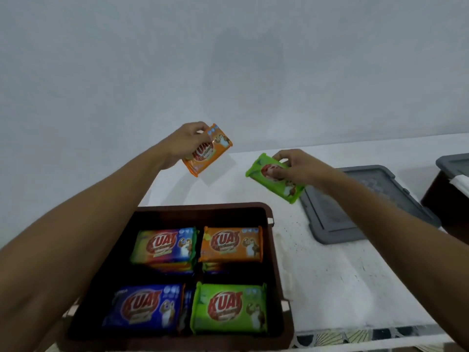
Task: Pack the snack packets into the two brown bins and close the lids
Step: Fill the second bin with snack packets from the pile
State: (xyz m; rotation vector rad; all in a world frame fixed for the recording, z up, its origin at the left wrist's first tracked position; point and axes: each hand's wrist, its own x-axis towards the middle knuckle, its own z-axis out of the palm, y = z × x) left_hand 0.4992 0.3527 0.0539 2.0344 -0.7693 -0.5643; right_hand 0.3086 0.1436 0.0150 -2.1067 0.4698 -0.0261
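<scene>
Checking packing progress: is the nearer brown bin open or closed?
Open. The brown bin has no lid on; packets show inside, and a grey lid lies beside it.

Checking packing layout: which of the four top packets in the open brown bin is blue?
The blue foil snack packet at the near-left of the brown plastic bin; the other three are orange, green and multicoloured.

— What shows of the person?
— Only two arms. The left forearm [83, 237] and the right forearm [396, 235] are bare along all their visible length.
— And the hands?
— The left hand [186, 144] and the right hand [300, 168] are bare as well, fingers and wrists too.
</scene>
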